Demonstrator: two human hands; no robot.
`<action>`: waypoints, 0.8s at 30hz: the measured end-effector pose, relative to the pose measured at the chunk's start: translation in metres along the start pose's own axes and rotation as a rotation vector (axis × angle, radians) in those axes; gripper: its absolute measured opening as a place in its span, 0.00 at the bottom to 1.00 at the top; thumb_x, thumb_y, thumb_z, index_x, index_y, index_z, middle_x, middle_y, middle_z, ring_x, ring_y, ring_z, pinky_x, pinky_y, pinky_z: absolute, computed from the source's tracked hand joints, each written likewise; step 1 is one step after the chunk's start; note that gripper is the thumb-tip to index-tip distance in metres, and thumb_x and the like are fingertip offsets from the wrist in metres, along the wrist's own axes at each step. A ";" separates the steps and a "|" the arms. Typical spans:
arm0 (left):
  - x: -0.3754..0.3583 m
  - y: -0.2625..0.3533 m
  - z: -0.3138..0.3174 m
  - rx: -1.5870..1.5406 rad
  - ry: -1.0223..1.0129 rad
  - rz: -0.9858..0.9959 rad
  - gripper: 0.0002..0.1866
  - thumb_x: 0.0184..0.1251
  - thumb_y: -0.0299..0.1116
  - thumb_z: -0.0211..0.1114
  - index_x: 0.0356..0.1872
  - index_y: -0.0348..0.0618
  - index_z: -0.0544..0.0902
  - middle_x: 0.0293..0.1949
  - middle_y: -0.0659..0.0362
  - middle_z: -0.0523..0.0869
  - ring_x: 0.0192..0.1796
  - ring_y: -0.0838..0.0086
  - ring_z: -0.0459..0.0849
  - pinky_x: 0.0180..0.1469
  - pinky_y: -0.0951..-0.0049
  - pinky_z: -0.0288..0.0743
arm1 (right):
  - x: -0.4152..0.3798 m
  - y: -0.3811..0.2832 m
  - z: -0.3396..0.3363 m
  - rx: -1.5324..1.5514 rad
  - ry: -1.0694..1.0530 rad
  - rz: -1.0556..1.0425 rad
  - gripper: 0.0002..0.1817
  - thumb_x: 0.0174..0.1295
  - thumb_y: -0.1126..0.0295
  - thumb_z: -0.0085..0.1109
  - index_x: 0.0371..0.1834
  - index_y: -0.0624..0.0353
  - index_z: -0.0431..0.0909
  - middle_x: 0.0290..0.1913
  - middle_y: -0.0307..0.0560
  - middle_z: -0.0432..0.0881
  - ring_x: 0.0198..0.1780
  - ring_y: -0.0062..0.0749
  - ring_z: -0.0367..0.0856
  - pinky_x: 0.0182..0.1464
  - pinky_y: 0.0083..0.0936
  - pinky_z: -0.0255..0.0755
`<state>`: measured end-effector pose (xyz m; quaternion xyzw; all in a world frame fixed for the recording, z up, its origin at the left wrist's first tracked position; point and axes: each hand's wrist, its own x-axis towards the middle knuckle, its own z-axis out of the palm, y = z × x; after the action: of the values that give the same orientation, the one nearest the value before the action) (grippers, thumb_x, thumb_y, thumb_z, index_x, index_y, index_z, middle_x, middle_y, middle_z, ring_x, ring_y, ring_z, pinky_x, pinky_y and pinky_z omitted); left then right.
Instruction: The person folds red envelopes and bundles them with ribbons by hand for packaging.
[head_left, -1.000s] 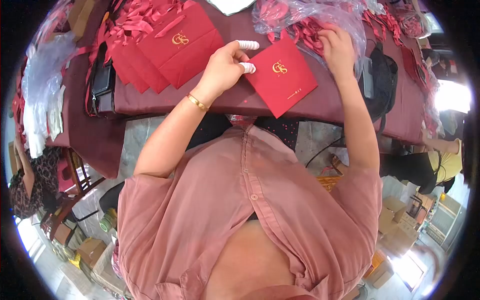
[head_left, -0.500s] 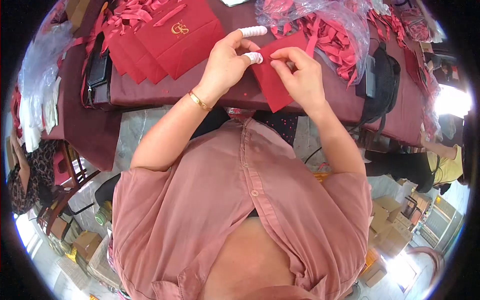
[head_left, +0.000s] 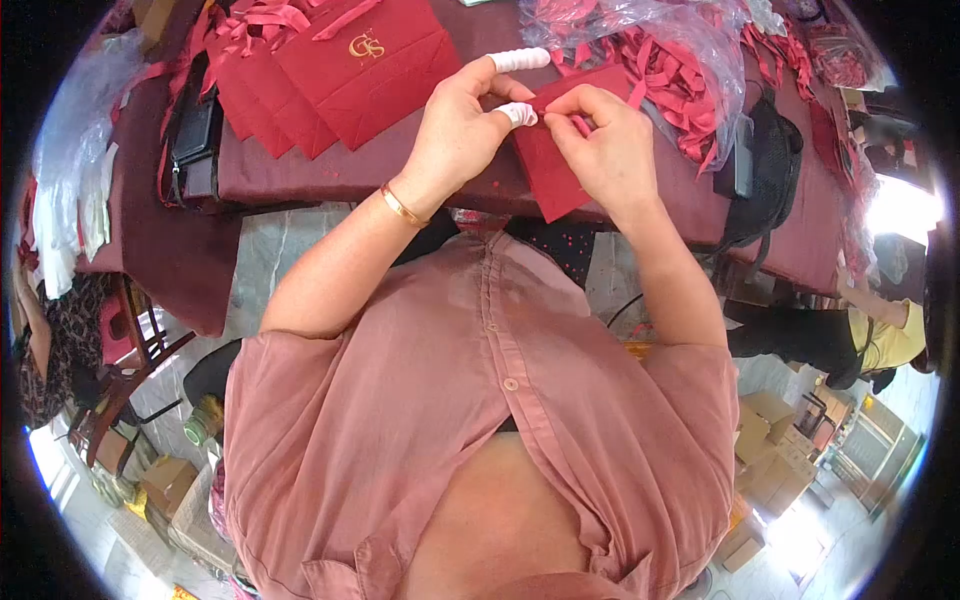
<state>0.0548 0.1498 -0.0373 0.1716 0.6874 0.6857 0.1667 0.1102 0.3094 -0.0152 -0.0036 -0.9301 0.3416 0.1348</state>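
Observation:
A dark red paper bag (head_left: 553,182) lies tilted at the table's near edge, between my two hands. My left hand (head_left: 462,128) has white wraps on thumb and index finger. Its thumb presses at the bag's left edge, the index finger stretches out above, and the other fingers curl partly out of sight. My right hand (head_left: 612,150) pinches at the bag's upper part, thumb and index finger together. A strip of pink-red ribbon (head_left: 581,125) shows between its fingers. The exact spot where the fingertips meet is too small to make out.
Several red bags with gold lettering (head_left: 375,75) lie overlapping at the left. Beyond the right hand is a clear plastic bag of red ribbons (head_left: 680,85). A black bag (head_left: 768,165) sits at the right edge, a black case (head_left: 195,135) at the left. Other people stand at both sides.
The right fingers have drawn in closer to the left thumb, and ribbon now shows between them. Both hands and the bag have shifted slightly right.

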 end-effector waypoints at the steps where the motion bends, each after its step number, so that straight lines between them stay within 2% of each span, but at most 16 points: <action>1: 0.000 0.000 0.000 -0.002 0.001 0.000 0.27 0.58 0.14 0.64 0.60 0.43 0.80 0.39 0.64 0.83 0.43 0.82 0.79 0.54 0.78 0.75 | 0.001 0.001 0.000 -0.002 -0.002 0.000 0.06 0.53 0.71 0.65 0.32 0.58 0.81 0.30 0.49 0.83 0.33 0.43 0.84 0.38 0.35 0.76; 3: -0.001 0.000 -0.001 -0.033 -0.017 0.011 0.27 0.57 0.14 0.64 0.60 0.44 0.80 0.40 0.64 0.83 0.43 0.82 0.78 0.53 0.78 0.75 | 0.003 0.002 -0.001 -0.041 0.065 -0.007 0.05 0.53 0.71 0.65 0.32 0.58 0.81 0.30 0.49 0.83 0.33 0.44 0.84 0.38 0.37 0.76; 7: -0.002 0.000 -0.001 -0.026 -0.020 0.008 0.27 0.57 0.15 0.65 0.60 0.45 0.80 0.40 0.64 0.83 0.43 0.82 0.78 0.53 0.78 0.75 | 0.002 -0.001 -0.001 -0.017 0.030 0.031 0.05 0.53 0.71 0.65 0.31 0.59 0.81 0.30 0.50 0.83 0.33 0.45 0.83 0.38 0.37 0.76; 13: -0.003 0.002 0.001 0.009 -0.037 0.014 0.28 0.56 0.15 0.66 0.61 0.46 0.80 0.39 0.64 0.83 0.44 0.83 0.79 0.53 0.78 0.76 | 0.001 -0.005 0.006 -0.170 0.074 -0.064 0.06 0.54 0.72 0.65 0.33 0.59 0.79 0.30 0.50 0.83 0.34 0.45 0.84 0.38 0.38 0.77; 15: -0.003 0.002 -0.001 -0.008 -0.066 0.015 0.29 0.57 0.15 0.66 0.62 0.46 0.79 0.39 0.64 0.83 0.43 0.82 0.79 0.53 0.78 0.75 | 0.003 -0.009 0.004 -0.019 0.022 0.093 0.08 0.53 0.73 0.65 0.36 0.59 0.77 0.30 0.50 0.83 0.35 0.46 0.85 0.38 0.39 0.77; 19: -0.005 0.000 -0.004 -0.057 -0.109 -0.022 0.30 0.57 0.14 0.65 0.63 0.45 0.78 0.38 0.64 0.83 0.43 0.82 0.78 0.53 0.79 0.74 | 0.004 -0.008 0.004 0.052 -0.043 0.197 0.09 0.53 0.74 0.65 0.36 0.60 0.76 0.30 0.50 0.83 0.35 0.47 0.84 0.38 0.40 0.77; 21: -0.004 -0.004 -0.005 -0.090 -0.123 -0.071 0.31 0.57 0.13 0.63 0.64 0.45 0.77 0.37 0.65 0.82 0.42 0.82 0.78 0.53 0.79 0.74 | -0.002 -0.005 0.011 -0.051 0.019 0.037 0.08 0.54 0.75 0.65 0.35 0.60 0.76 0.30 0.50 0.83 0.35 0.48 0.84 0.38 0.40 0.76; 23: -0.004 -0.007 -0.005 -0.107 -0.121 -0.093 0.31 0.57 0.13 0.63 0.64 0.45 0.77 0.37 0.65 0.82 0.42 0.82 0.78 0.53 0.80 0.73 | -0.007 -0.006 0.016 -0.084 0.024 0.012 0.07 0.55 0.74 0.64 0.34 0.60 0.75 0.30 0.50 0.83 0.34 0.48 0.84 0.38 0.41 0.75; 24: -0.004 -0.008 -0.005 -0.121 -0.120 -0.116 0.31 0.57 0.13 0.62 0.65 0.44 0.76 0.37 0.65 0.82 0.42 0.82 0.77 0.52 0.80 0.73 | -0.009 -0.006 0.018 -0.189 0.050 -0.071 0.07 0.55 0.74 0.65 0.35 0.60 0.76 0.30 0.50 0.83 0.33 0.46 0.84 0.36 0.38 0.76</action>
<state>0.0561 0.1434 -0.0455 0.1617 0.6423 0.7037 0.2569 0.1150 0.2927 -0.0270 0.0082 -0.9540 0.2473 0.1692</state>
